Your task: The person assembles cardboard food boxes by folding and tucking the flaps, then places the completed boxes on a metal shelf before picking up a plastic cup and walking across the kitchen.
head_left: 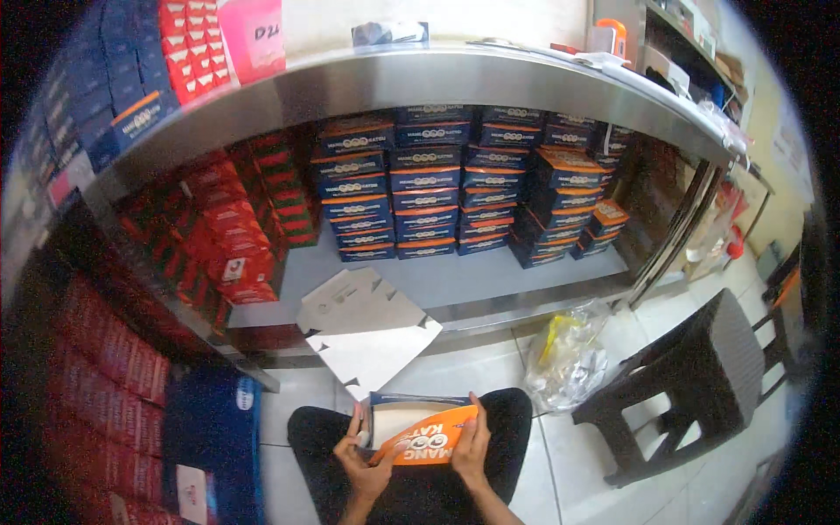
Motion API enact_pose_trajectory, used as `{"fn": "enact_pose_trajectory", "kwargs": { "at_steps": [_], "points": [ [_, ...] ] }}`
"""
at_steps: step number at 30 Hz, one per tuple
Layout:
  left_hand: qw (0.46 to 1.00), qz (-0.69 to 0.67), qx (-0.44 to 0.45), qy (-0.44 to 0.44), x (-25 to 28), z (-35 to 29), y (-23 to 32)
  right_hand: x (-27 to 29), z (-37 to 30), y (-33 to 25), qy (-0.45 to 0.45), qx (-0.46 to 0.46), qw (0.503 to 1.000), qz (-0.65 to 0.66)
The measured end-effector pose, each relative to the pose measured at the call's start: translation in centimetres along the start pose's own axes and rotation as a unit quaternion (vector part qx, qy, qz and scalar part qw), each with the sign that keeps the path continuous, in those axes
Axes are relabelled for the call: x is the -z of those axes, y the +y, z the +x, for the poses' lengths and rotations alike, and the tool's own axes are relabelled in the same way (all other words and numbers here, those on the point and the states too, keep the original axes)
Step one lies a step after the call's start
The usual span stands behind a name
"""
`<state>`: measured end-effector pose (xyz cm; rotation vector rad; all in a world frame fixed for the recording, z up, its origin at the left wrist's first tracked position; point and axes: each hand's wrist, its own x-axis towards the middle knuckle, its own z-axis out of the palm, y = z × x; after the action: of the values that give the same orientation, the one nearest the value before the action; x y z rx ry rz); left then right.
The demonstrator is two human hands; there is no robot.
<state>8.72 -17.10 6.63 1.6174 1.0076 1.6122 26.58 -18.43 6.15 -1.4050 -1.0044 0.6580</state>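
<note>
With left hand (pixel 367 468) and right hand (pixel 471 451) clamped on the orange-and-navy rectangular cardboard box (pixel 427 429), I should square its corners evenly.

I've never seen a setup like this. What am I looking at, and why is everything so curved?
There's no machine at work here, just a person's two bare hands. The picture comes from a wide fisheye camera worn on the person's head, looking down; that lens bends straight edges.

The left hand and right hand hold an orange-and-blue box over the lap, its inside partly showing.

Just beyond, a flat white cardboard sheet lies across the front edge of the low shelf. On that shelf stand stacked blue-and-orange boxes, with red boxes to the left. A clear plastic bag sits on the floor.
</note>
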Motion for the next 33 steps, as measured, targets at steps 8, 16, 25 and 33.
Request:
{"fn": "enact_pose_trajectory", "kwargs": {
  "at_steps": [8,16,25,33],
  "points": [
    [0.959,0.03,0.234,-0.16,3.7,1.3,-4.9,0.1,2.8,0.3,-0.134,0.002,0.989,-0.056],
    [0.944,-0.034,0.326,-0.023,2.9,3.8,-6.3,-5.0,3.4,0.3,-0.133,-0.169,0.975,0.056],
    [0.973,0.037,0.203,-0.099,8.2,2.3,-6.3,-6.0,3.9,1.4,-0.343,-0.06,0.937,0.039],
    [0.985,0.058,0.1,-0.126,12.9,2.2,-10.0,-6.8,8.2,0.5,-0.545,-0.044,0.837,0.038]
  ]
}}
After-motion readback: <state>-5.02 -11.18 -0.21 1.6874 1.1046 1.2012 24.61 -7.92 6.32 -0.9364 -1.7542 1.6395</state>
